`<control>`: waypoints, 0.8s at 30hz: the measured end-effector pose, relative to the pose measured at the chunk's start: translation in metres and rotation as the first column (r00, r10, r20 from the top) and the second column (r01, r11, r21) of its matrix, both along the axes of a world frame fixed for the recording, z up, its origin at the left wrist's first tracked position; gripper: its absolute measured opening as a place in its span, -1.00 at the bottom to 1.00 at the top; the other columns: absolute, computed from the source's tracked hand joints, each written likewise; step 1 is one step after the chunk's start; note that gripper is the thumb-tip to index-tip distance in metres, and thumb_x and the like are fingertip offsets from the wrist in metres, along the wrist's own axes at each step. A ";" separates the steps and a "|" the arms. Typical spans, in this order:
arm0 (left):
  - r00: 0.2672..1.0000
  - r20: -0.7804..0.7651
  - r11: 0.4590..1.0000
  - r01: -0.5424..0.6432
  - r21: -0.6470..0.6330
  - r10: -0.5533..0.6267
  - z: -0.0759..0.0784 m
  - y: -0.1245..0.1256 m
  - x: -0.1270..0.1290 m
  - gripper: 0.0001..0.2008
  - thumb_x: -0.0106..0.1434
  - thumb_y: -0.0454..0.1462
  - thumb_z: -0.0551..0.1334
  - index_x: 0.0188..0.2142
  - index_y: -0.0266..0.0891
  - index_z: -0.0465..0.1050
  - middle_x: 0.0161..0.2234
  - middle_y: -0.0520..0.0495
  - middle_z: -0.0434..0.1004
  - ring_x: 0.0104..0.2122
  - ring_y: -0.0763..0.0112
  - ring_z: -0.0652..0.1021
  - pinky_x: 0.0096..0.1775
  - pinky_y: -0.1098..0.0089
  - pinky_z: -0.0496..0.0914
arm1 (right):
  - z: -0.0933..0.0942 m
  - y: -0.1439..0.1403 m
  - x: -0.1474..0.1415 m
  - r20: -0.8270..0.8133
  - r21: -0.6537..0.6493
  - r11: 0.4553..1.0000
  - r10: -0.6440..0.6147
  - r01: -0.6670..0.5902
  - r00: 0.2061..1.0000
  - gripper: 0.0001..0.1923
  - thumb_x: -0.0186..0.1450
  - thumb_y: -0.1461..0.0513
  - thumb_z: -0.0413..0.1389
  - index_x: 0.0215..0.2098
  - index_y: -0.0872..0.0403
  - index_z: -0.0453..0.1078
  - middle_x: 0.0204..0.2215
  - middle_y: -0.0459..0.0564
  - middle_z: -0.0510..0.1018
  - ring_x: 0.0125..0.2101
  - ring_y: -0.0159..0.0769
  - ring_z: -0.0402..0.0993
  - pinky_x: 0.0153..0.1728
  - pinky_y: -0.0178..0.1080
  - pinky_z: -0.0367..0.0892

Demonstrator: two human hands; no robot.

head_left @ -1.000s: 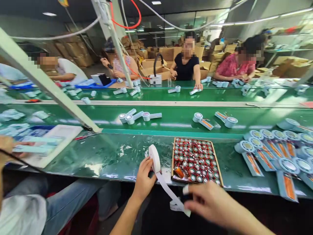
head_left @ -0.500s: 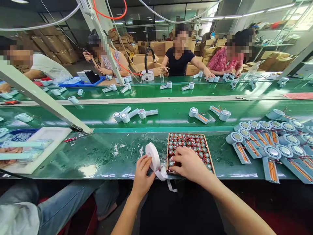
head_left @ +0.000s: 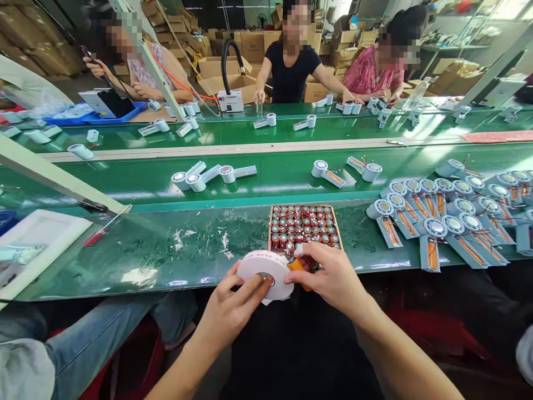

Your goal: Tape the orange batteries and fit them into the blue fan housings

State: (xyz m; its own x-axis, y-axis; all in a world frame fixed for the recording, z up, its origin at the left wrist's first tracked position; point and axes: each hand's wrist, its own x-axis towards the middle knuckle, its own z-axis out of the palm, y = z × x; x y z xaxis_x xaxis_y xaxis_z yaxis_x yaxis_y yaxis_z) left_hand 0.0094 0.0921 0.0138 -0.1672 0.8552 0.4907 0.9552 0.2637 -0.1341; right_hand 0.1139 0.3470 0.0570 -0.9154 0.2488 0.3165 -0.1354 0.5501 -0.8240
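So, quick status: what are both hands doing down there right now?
Left hand grips white tape roll. Right hand pinches small orange part against the roll. Tray of batteries just beyond; nothing blocking.

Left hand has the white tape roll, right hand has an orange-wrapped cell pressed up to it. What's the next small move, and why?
Probably peel the tape's free end and press it onto the orange cell. The left hand holds the white tape roll flat with a finger in its core, and the right hand pinches the cell against the roll's edge, in front of the tray of cells. The free end itself isn't visible.
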 end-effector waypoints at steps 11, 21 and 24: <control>0.977 0.150 0.965 -0.181 0.188 0.154 -0.001 0.037 0.040 -0.62 0.40 -0.15 0.29 0.17 -0.18 0.50 -0.20 -0.10 0.64 -0.28 0.27 0.41 -0.12 0.14 0.34 | -0.054 -0.061 0.005 -0.110 -0.940 0.327 -0.566 0.099 0.817 -0.38 0.26 0.15 0.42 0.15 -0.14 0.21 -0.06 -0.02 0.64 -0.05 -0.17 0.63 -0.02 -0.09 0.56; 0.848 0.392 0.886 -0.440 0.147 0.357 -0.045 -0.017 0.019 -0.62 0.30 -0.18 0.36 0.11 -0.06 0.55 -0.14 -0.09 0.62 -0.12 0.20 0.50 -0.04 0.15 0.35 | -0.007 0.111 0.036 -0.360 -0.790 0.574 -0.719 0.216 0.594 -0.55 0.29 0.23 0.39 0.10 -0.23 0.48 0.06 -0.15 0.54 0.07 -0.30 0.52 0.07 -0.29 0.45; 0.836 0.339 0.893 -0.448 -0.028 0.430 -0.036 -0.052 -0.055 -0.56 0.25 -0.20 0.38 0.13 -0.01 0.53 0.00 -0.05 0.63 -0.02 0.15 0.52 -0.02 0.13 0.45 | -0.025 0.112 0.047 -0.179 -0.799 0.518 -0.688 0.304 0.704 -0.38 0.21 0.18 0.44 0.20 -0.20 0.44 -0.01 0.00 0.59 0.01 -0.11 0.58 0.06 -0.09 0.51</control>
State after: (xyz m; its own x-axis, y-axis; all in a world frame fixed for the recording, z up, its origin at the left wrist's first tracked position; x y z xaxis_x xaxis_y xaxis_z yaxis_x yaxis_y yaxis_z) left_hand -0.0460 0.0402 -0.0222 -0.6780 0.6291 0.3802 0.7231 0.6639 0.1907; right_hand 0.1606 0.4588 0.0325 -0.3653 0.9194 0.1462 -0.4577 -0.0406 -0.8882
